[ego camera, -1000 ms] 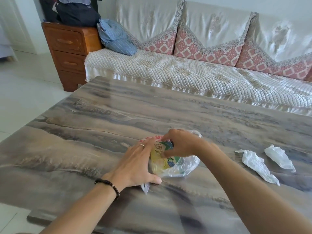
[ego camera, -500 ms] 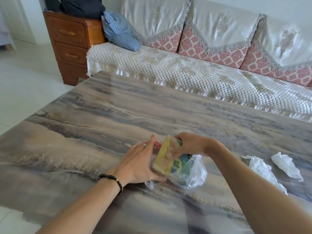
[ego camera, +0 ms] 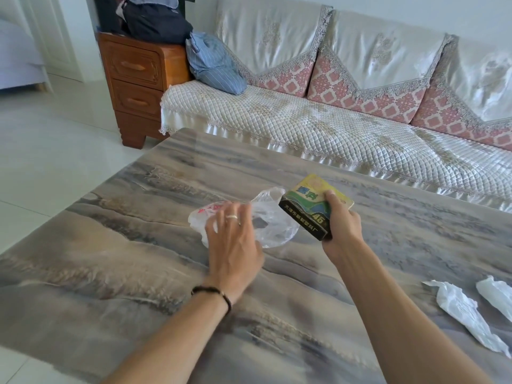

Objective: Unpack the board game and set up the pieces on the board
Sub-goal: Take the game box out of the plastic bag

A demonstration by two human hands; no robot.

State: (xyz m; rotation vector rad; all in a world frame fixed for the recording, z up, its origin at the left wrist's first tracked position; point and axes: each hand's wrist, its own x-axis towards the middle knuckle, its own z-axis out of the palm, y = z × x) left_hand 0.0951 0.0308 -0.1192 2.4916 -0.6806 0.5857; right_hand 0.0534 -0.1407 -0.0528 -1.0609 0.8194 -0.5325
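Observation:
A small game box (ego camera: 307, 206), yellow and green on top with a black side bearing printed characters, is lifted above the marbled table (ego camera: 138, 259). My right hand (ego camera: 342, 225) grips it from the right, thumb across the lid. Left of it lies a clear plastic bag (ego camera: 273, 220) with red print at its left end, crumpled and open toward the box. My left hand (ego camera: 234, 239) holds the bag down on the table, its fingers curled into the plastic. No board or pieces show.
Two crumpled white plastic bags (ego camera: 465, 311) lie on the table at the right. A quilted sofa (ego camera: 318, 126) runs along the far edge of the table. A wooden drawer cabinet (ego camera: 135, 81) with dark bags on top stands at the back left.
My right hand has drawn the box out of the plastic bag and lifted it up and to the right. My left hand stays on the bag, which now lies emptied.

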